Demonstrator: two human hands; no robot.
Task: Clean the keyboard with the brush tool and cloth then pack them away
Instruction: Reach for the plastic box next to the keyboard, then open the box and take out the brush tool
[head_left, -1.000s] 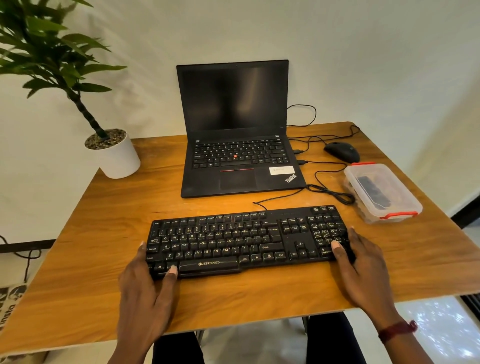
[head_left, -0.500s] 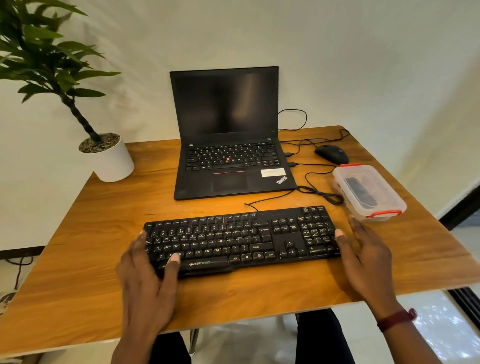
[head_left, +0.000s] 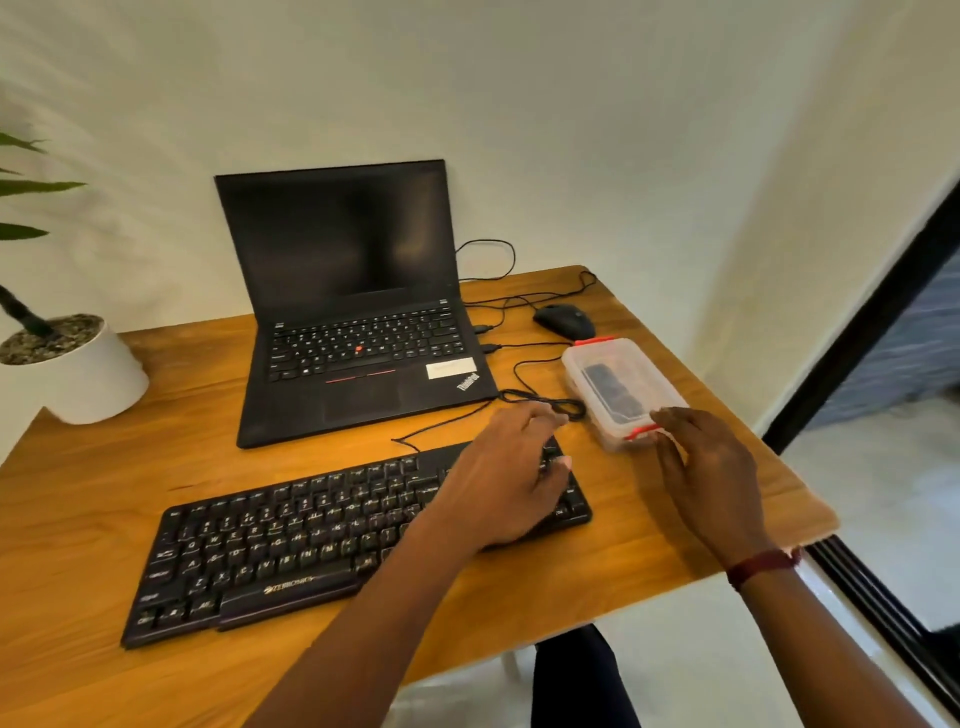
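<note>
A black keyboard (head_left: 291, 535) lies on the wooden table (head_left: 156, 467) in front of me. To its right stands a clear plastic box (head_left: 618, 384) with red clips and a closed lid; a dark item shows through the lid. My left hand (head_left: 511, 478) hovers over the keyboard's right end, fingers loosely bent and holding nothing. My right hand (head_left: 701, 467) touches the box's near end at the red clip with its fingertips. No brush or cloth is plainly visible.
An open black laptop (head_left: 353, 322) stands behind the keyboard. A black mouse (head_left: 565, 321) and loose cables (head_left: 540, 405) lie at the back right. A white plant pot (head_left: 78, 369) sits at the left. The table's right edge is close to the box.
Both hands have left the keyboard's ends and moved right. The left hand now hovers over the keyboard's right end, and the right hand has reached the box. The view has swung right.
</note>
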